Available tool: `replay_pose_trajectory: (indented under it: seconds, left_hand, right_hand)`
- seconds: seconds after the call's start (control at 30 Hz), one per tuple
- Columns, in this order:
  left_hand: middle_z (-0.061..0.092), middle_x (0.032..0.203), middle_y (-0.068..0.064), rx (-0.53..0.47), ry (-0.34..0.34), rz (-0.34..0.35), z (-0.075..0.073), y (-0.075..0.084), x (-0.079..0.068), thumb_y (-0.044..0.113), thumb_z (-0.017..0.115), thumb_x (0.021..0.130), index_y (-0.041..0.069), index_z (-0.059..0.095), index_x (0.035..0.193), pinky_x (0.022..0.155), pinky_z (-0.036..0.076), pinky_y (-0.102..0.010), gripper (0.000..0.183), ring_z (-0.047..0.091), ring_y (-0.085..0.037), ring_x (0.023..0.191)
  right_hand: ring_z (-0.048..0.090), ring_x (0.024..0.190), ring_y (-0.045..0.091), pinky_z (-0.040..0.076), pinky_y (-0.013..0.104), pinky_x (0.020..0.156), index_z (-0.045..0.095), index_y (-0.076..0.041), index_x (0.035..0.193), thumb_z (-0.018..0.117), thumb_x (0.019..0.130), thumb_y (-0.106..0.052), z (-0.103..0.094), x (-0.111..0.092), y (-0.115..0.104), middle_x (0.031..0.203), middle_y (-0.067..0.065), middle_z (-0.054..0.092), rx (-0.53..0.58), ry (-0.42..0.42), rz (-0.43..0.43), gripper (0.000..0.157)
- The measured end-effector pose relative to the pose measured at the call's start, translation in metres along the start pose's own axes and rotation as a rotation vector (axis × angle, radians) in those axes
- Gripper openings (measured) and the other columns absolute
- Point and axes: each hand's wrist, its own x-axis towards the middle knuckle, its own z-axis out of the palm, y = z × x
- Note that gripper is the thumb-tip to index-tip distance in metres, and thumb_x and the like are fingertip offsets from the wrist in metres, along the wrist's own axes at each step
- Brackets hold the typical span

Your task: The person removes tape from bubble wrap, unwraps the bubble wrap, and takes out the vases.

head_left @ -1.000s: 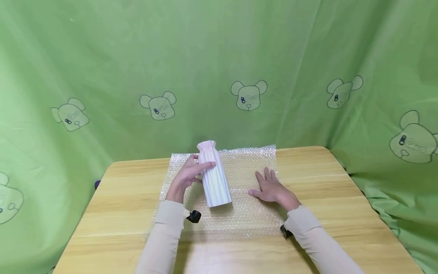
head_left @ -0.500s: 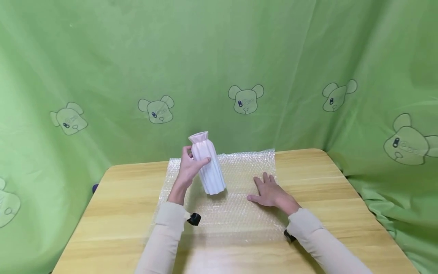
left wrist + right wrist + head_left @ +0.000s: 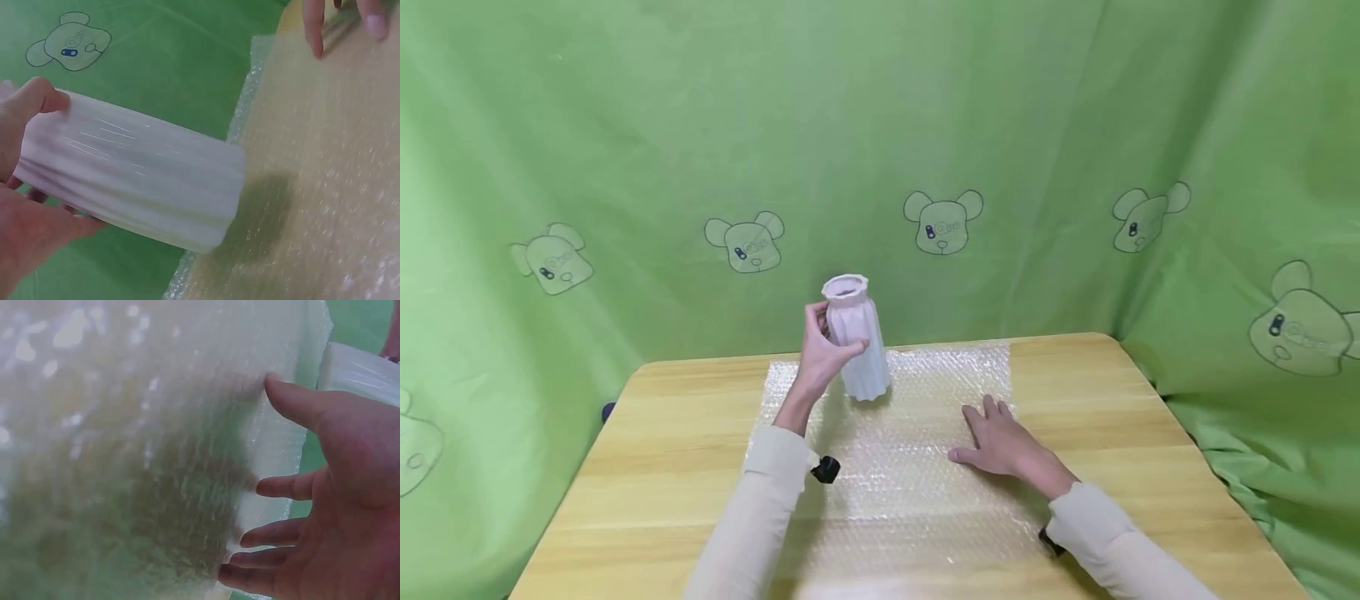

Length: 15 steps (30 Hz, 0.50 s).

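Observation:
My left hand point(image 3: 822, 354) grips a white pleated vase point(image 3: 867, 354) near its neck, thumb across the front and fingers behind. The vase tilts slightly, its scalloped mouth up and facing me. In the left wrist view the vase point(image 3: 144, 169) spans from the palm to its base, close to the bubble wrap point(image 3: 325, 187); whether the base touches it I cannot tell. My right hand point(image 3: 1000, 442) rests with spread fingers on the right part of the bubble wrap point(image 3: 917, 492). Seen from the right wrist, the right hand point(image 3: 350, 494) has its fingertips against the sheet.
A wooden table point(image 3: 647, 467) lies under the bubble wrap, with bare wood on both sides. Green curtain point(image 3: 1037, 100) printed with bear heads hangs behind and beside it. A small dark object point(image 3: 607, 411) shows at the table's left edge.
The left hand has raised the vase away from me and tipped it more upright, so its mouth now shows. The right hand has stayed on the bubble wrap.

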Motion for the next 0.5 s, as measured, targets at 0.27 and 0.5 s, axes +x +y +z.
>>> replay_pose_trajectory:
  seconds: [0.27,0.5]
  left_hand:
    - [0.049,0.143,-0.016,0.028,-0.043,0.055,0.007,0.003,0.022,-0.002,0.082,0.075,0.010,0.030,0.146,0.105,0.051,-0.047,0.088,0.055,-0.030,0.126]
    - [0.047,0.146,-0.016,0.064,-0.038,0.072,0.003,0.003,0.031,-0.001,0.082,0.075,0.011,0.029,0.147,0.107,0.049,-0.050,0.090,0.052,-0.032,0.130]
  right_hand:
    - [0.026,0.133,0.072,0.037,0.078,0.102,0.044,0.012,0.147,0.073,0.092,-0.048,-0.003,-0.013,-0.002,0.149,0.051,0.024,-0.031,0.021,0.004,0.085]
    - [0.030,0.131,0.071,0.041,0.076,0.099,0.047,0.012,0.145,0.074,0.091,-0.048,0.008,-0.017,-0.011,0.147,0.050,0.029,-0.025,0.016,-0.007,0.085]
